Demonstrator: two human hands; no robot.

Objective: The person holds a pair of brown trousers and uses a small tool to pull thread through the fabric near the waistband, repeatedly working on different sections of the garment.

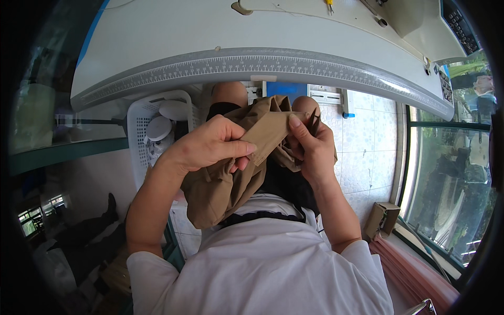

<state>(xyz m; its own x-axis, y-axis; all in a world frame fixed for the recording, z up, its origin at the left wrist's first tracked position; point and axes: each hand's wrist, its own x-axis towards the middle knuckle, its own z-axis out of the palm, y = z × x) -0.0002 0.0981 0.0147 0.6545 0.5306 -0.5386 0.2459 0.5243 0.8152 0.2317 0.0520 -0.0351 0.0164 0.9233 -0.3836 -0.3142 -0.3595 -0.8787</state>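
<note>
A tan cloth garment (215, 197) lies bunched over my lap, and a flat, stitched band of it is stretched between my hands. My left hand (210, 144) pinches the band's near-left end between thumb and fingers. At the other end my right hand (313, 144) is closed on the cloth, thumb on top. A dark, pointed tool (314, 122), which looks like thread snips, sticks up from the right hand's fingers; its lower part is hidden. Folds of the garment hide some of the fingertips.
Ahead stands a white sewing table (173, 31) with a ruler-marked grey edge (262, 65). A sewing machine (420, 23) and yellow snips (329, 5) are at the far right. A white basket (137, 126) with white things stands left; a cardboard box (381, 220) sits by the right window.
</note>
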